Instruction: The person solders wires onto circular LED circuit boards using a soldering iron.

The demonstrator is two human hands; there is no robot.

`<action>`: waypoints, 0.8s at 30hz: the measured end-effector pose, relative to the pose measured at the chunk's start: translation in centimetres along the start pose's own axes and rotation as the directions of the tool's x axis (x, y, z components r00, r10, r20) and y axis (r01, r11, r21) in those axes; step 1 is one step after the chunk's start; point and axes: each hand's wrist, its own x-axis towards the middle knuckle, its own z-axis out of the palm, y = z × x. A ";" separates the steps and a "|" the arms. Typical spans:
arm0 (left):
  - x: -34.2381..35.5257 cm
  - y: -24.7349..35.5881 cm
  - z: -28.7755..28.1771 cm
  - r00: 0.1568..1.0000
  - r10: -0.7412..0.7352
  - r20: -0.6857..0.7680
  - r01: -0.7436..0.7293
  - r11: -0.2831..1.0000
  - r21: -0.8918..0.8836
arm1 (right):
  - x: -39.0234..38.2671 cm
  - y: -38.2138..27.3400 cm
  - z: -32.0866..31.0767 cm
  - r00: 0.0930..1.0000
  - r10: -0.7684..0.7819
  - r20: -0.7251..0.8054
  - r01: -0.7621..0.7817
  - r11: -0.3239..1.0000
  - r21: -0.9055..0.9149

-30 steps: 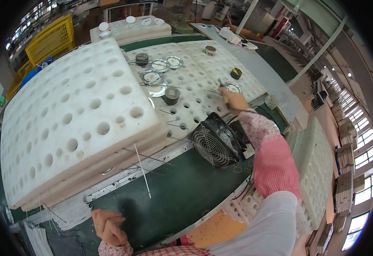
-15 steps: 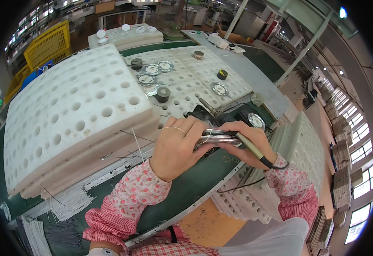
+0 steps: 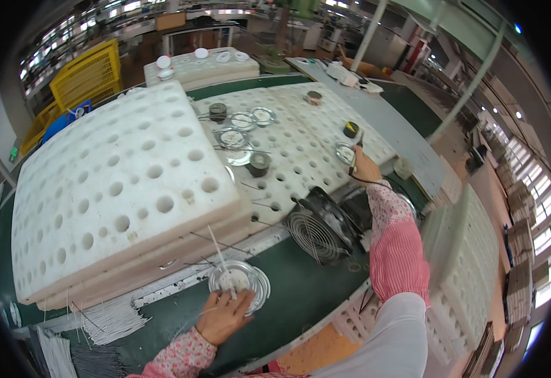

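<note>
On the green bench, a round silver metal disc with a pale centre (image 3: 245,277) lies at the near middle. My left hand (image 3: 226,315) rests on its near side, fingers stretched out over the rim and centre. A thin white wire (image 3: 215,242) stands up at the disc's far left. Stretched far forward to the right, my right hand (image 3: 367,167) is closed round a soldering iron (image 3: 360,142), its tip pointing at a small dark round tin with yellow (image 3: 351,129). Another silver disc (image 3: 343,152) lies just left of that hand.
A stack of white foam blocks with holes (image 3: 118,183) fills the left. More silver discs (image 3: 232,138) and a dark round tin (image 3: 259,164) sit on a lower foam sheet. A black fan with a wire guard (image 3: 316,233) stands mid-bench. White wires (image 3: 114,321) lie near left.
My hands have parted. The disc, held up between them before, now lies on the bench under my left hand. My right hand has moved forward and right with the soldering iron.
</note>
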 end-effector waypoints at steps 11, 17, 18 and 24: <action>-3.3 0.1 0.0 0.963 -0.258 -0.076 0.215 0.909 -0.358 | 2.1 2.6 5.1 0.983 0.181 0.026 -0.172 0.965 -0.195; -4.6 1.1 -1.7 0.920 -0.346 -0.182 0.262 0.891 -0.371 | 1.5 0.5 4.8 0.991 0.131 -0.012 -0.131 0.981 -0.146; -4.8 1.3 -1.6 0.916 -0.358 -0.181 0.274 0.889 -0.368 | 1.7 0.7 4.8 0.986 0.168 -0.020 -0.169 0.970 -0.174; -6.3 2.0 -3.8 0.890 -0.424 -0.165 0.345 0.865 -0.364 | 3.1 -0.5 4.5 0.995 0.101 -0.011 -0.100 0.964 -0.246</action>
